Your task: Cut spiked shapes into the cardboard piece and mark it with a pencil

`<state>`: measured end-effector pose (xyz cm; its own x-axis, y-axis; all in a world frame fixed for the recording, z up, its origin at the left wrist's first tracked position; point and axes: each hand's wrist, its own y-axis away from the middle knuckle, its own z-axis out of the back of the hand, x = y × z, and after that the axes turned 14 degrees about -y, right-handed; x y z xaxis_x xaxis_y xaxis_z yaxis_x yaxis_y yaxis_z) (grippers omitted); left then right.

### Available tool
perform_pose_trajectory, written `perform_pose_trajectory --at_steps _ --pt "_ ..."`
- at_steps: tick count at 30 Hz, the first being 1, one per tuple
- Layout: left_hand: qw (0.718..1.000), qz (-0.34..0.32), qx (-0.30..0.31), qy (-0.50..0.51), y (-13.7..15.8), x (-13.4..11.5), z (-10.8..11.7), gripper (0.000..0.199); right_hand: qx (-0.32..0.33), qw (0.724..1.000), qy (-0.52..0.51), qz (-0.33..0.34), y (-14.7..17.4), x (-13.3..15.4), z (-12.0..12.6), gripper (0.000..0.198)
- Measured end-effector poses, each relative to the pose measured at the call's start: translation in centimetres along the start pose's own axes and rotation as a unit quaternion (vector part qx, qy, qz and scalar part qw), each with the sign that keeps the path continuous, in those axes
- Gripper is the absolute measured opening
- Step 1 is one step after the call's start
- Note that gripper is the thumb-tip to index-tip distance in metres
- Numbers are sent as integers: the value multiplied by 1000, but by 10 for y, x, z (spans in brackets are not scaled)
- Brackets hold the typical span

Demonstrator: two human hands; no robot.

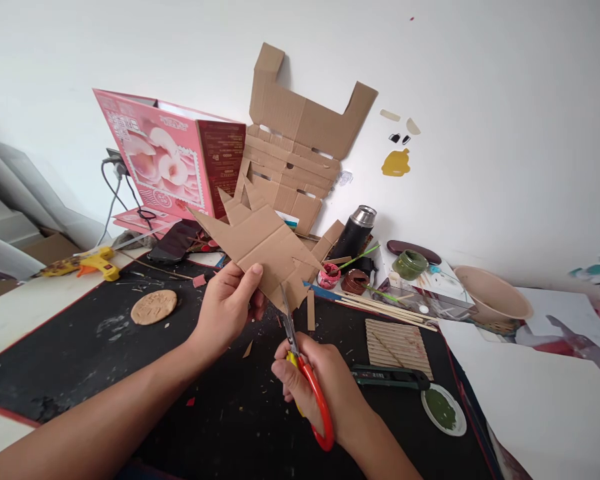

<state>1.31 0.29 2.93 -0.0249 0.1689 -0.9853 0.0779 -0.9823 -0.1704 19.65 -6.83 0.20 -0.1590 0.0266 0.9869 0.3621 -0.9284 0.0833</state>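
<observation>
My left hand (pixel 233 300) pinches the lower left edge of a brown cardboard piece (pixel 265 243) with jagged, pointed edges, thumb on top. The piece is held up above the black work mat (pixel 215 400). My right hand (pixel 320 380) is wrapped round the handles of a pair of scissors (pixel 320 407), red on one side and yellow on the other. Their blades point up and away, meeting the cardboard at its lower edge near a cut. Part of the lower blade is hidden by the cardboard. Small cardboard scraps (pixel 248 349) lie on the mat below.
A round clay-coloured disc (pixel 154 307) and yellow glue gun (pixel 100 263) lie left. Right are a green utility knife (pixel 390 377), corrugated card (pixel 399 347) and a dish of green paint (pixel 444 409). Behind stand paint jars (pixel 410 265), a black flask (pixel 354 233), a pink box (pixel 165 160) and a large cardboard sheet (pixel 300 120).
</observation>
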Motion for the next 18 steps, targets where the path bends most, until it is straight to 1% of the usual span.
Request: perform_pose_trajectory --at_steps 3,6,11,14,18 --pt "1000 0 -2 0 0 0 0 36 11 1000 -5 13 -1 3 2 60" --pt "1000 -1 -3 1 -1 -1 0 36 25 999 -20 8 -1 8 4 75" --pt "1000 -5 0 -1 0 0 1 35 52 997 -45 -22 1 11 7 87" --pt "1000 -8 3 -5 2 1 1 34 46 998 -33 -9 2 9 7 83" --pt "1000 -12 15 -13 5 3 -3 35 4 1000 7 0 2 4 5 61"
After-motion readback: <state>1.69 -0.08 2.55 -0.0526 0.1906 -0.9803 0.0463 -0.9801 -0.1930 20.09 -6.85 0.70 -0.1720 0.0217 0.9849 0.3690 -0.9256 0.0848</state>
